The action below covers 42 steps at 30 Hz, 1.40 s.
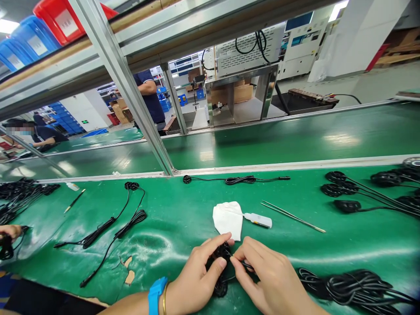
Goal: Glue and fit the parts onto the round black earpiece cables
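At the bottom centre, my left hand [201,272] is wrapped round a black round part [220,286] with a cable, its thumb and fingers on either side. My right hand [271,273] pinches the black cable close to that part, fingertips nearly touching my left thumb. Just beyond my hands lies a white cloth [229,218], and beside it a small white bottle [259,220]. Metal tweezers [293,216] rest further right. A bundle of coiled black cable [354,284] sits right of my right hand. The underside of the held part is hidden.
Black cabled parts lie at the right [348,206], at centre back [240,180] and left [131,223]. A metal upright [131,96] rises from the green bench [177,205]. Another person's hand [11,232] holds cables at the far left. Bins [36,41] stand on the shelf.
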Motion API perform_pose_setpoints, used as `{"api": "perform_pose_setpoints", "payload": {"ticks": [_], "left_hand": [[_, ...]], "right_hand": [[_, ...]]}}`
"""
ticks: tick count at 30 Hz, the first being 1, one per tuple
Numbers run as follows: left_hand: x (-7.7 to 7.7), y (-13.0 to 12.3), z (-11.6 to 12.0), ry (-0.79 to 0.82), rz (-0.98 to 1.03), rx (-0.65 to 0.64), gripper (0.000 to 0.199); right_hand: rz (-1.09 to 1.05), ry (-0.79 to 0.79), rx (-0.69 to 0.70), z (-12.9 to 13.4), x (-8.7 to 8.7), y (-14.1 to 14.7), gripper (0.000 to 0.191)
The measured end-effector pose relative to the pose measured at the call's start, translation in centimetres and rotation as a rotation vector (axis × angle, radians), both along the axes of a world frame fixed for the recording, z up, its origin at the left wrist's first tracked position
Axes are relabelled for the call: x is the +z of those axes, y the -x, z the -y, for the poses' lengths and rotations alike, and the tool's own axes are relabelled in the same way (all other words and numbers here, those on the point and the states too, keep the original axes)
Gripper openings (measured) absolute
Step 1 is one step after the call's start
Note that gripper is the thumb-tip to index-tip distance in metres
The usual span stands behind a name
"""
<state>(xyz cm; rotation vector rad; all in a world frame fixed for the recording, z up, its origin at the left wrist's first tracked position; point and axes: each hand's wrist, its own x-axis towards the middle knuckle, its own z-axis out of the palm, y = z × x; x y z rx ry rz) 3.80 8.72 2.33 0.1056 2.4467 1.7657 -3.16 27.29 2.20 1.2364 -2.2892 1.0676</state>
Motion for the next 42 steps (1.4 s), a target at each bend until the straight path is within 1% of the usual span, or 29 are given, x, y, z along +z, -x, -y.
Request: {"api": "perform_pose_setpoints", "payload": {"ticks": [2,4,8,11,16,20,22,23,24,27,28,29,30,33,36,38,42], "left_hand": [[0.1,0.0,0.0,-0.062,0.010,-0.008,0.046],[0.1,0.0,0.0,-0.068,-0.004,-0.012,0.046],[0.0,0.0,0.1,-0.001,-0.035,-0.016,0.045],[-0.1,0.0,0.2,0.038,-0.047,-0.016,0.046],[0.0,0.1,0.2,0.140,-0.091,-0.035,0.049],[0.2,0.0,0.2,0.201,-0.168,-0.096,0.048],[0.1,0.0,0.1,0.196,-0.161,-0.108,0.047],[0.1,0.0,0.0,0.168,-0.132,-0.090,0.047],[0.0,0.1,-0.1,0.105,-0.082,-0.060,0.046],[-0.2,0.5,-0.3,-0.237,0.092,0.028,0.046],[-0.2,0.7,-0.3,-0.336,0.127,0.040,0.048],[-0.2,0.8,-0.4,-0.400,0.144,0.050,0.049],[-0.1,0.8,-0.4,-0.426,0.147,0.056,0.050],[0.1,0.8,-0.4,-0.441,0.131,0.067,0.049],[0.1,0.7,-0.4,-0.452,0.114,0.064,0.047],[-0.1,0.6,-0.4,-0.432,0.106,0.072,0.046],[-0.6,0.5,-0.4,-0.388,0.088,0.086,0.046]], "right_hand": [[-0.007,0.019,-0.001,0.0,0.0,0.1,0.013],[-0.009,0.004,-0.008,0.0,-0.1,0.1,0.013],[-0.011,-0.057,-0.010,0.0,-0.7,0.1,0.012],[-0.022,-0.070,0.003,0.0,-1.0,0.1,0.012],[0.046,-0.079,0.056,0.0,-1.2,0.2,0.012],[0.037,-0.084,0.045,0.0,-1.2,0.1,0.011],[0.018,-0.091,0.035,0.0,-1.2,0.1,0.012],[0.009,-0.093,0.025,0.0,-1.1,0.1,0.013],[-0.001,-0.093,0.013,0.0,-1.1,0.2,0.013],[0.004,-0.081,-0.004,-0.1,-0.7,0.6,0.011],[0.026,-0.075,0.008,-0.2,-0.6,0.7,0.009],[0.053,-0.067,0.026,-0.3,-0.4,0.8,0.006],[0.080,-0.059,0.048,-0.4,-0.3,0.9,0.007],[0.104,-0.040,0.082,-0.7,-0.2,1.0,0.017],[0.043,-0.045,0.067,-0.7,-0.1,0.9,0.011],[0.002,-0.040,0.046,-0.6,-0.2,0.9,0.007],[0.041,-0.006,0.035,-0.2,-0.4,0.8,0.006]]}}
